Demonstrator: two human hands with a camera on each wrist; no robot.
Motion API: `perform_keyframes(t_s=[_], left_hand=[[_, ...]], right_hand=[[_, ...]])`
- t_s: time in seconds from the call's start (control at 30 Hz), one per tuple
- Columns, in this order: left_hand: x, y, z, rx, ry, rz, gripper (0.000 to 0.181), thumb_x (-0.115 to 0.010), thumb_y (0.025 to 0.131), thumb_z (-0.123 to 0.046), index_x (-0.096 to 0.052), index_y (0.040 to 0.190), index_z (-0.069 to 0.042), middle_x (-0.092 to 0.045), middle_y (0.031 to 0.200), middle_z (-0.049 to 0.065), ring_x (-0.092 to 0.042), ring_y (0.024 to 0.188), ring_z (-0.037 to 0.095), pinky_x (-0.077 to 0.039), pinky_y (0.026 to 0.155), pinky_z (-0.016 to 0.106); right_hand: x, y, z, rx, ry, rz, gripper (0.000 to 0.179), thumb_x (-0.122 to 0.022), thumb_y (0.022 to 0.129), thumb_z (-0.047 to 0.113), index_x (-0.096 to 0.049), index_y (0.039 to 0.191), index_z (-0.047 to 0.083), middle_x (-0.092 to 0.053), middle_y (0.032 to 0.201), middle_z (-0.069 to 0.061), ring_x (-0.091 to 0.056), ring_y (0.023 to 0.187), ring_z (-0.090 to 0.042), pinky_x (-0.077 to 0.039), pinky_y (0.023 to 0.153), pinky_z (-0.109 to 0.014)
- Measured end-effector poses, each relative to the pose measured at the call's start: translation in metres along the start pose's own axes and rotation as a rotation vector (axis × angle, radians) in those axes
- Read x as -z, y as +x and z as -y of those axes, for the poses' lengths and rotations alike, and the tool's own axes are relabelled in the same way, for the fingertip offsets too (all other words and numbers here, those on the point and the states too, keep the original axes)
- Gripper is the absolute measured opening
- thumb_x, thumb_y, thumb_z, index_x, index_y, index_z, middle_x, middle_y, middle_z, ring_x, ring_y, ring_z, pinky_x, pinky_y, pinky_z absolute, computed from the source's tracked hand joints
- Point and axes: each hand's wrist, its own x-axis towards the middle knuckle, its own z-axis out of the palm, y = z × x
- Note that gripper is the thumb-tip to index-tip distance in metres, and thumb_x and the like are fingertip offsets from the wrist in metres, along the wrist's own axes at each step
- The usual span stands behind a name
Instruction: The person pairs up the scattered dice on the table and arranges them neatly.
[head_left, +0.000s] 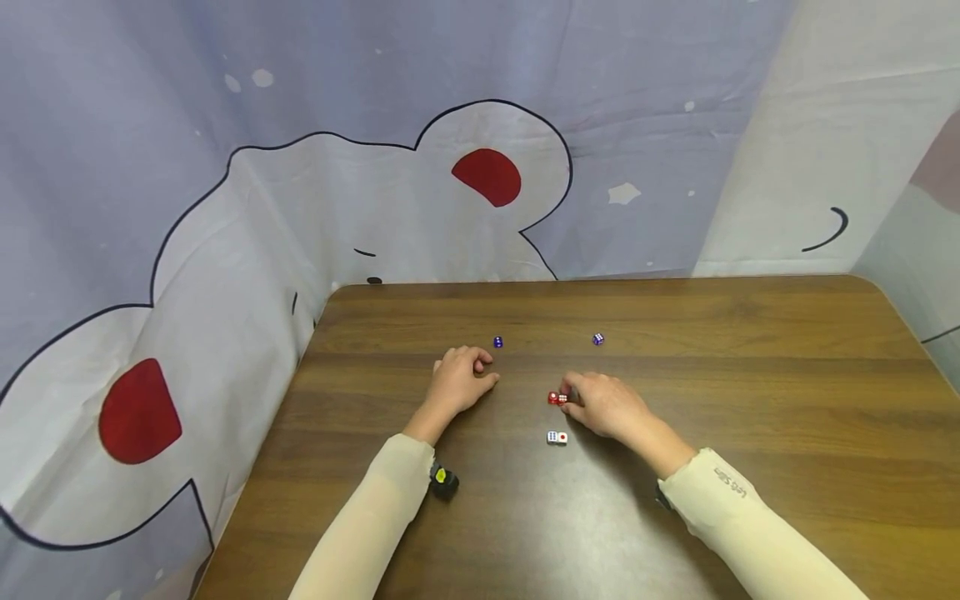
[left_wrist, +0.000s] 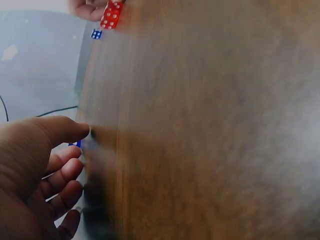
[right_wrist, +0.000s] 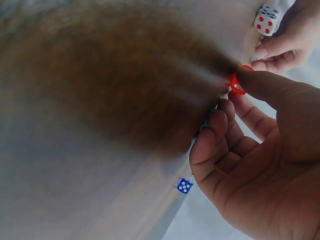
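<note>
Two red dice sit side by side on the wooden table. My right hand pinches the right-hand one between thumb and index finger; in the right wrist view the red die shows at the thumb tip, partly covered. My left hand hovers over the table to the left, fingers loosely bent, thumb and fingertips apart, holding nothing. Just beyond its fingers lies a blue die, mostly hidden behind them in the left wrist view. Two white dice stand together, nearer me than the red pair.
Another blue die lies farther back, right of the first. The brown wooden table has rounded far corners. A patterned curtain hangs behind and beside it. Each wrist wears a dark strap, with a black camera on the left.
</note>
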Motion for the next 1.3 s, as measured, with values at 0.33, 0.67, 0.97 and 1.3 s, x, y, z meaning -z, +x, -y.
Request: perform_keyframes(t_s=[0.33,0.67,0.97,1.3], left_hand=[[0.0,0.015,0.004,0.032,-0.009,-0.024,0.035,-0.073,0.093,-0.038,-0.068,0.121,-0.017,-0.055,0.088,-0.004,-0.05,0.096,0.021,-0.035,0.089,0.043],[-0.002,0.029,0.005,0.051,-0.017,-0.06,0.037,-0.074,0.092,-0.037,-0.069,0.123,-0.018,-0.057,0.091,-0.003,-0.051,0.099,0.021,-0.034,0.087,0.042],[-0.001,0.038,0.004,0.033,-0.024,-0.048,0.036,-0.074,0.092,-0.038,-0.069,0.123,-0.02,-0.056,0.089,-0.004,-0.051,0.096,0.02,-0.033,0.087,0.042],[-0.003,0.039,-0.001,0.03,-0.016,-0.041,0.025,-0.073,0.093,-0.039,-0.072,0.111,-0.021,-0.059,0.093,-0.006,-0.052,0.097,0.02,-0.034,0.091,0.043]], right_hand=[[0.001,-0.001,0.0,0.011,0.004,-0.01,0.014,-0.074,0.091,0.022,-0.062,0.096,0.015,-0.062,0.082,0.0,-0.06,0.077,-0.021,-0.05,0.068,-0.045],[0.0,-0.001,0.0,0.013,0.009,-0.009,0.014,-0.074,0.091,0.023,-0.062,0.095,0.015,-0.062,0.082,0.001,-0.06,0.076,-0.021,-0.05,0.068,-0.045],[0.0,0.0,-0.001,0.013,0.002,-0.008,0.014,-0.073,0.092,0.023,-0.062,0.095,0.015,-0.062,0.081,0.001,-0.06,0.076,-0.02,-0.05,0.069,-0.045],[-0.001,0.0,-0.002,0.002,0.011,0.005,0.014,-0.072,0.092,0.024,-0.063,0.098,0.016,-0.062,0.081,0.001,-0.059,0.075,-0.02,-0.049,0.068,-0.044]])
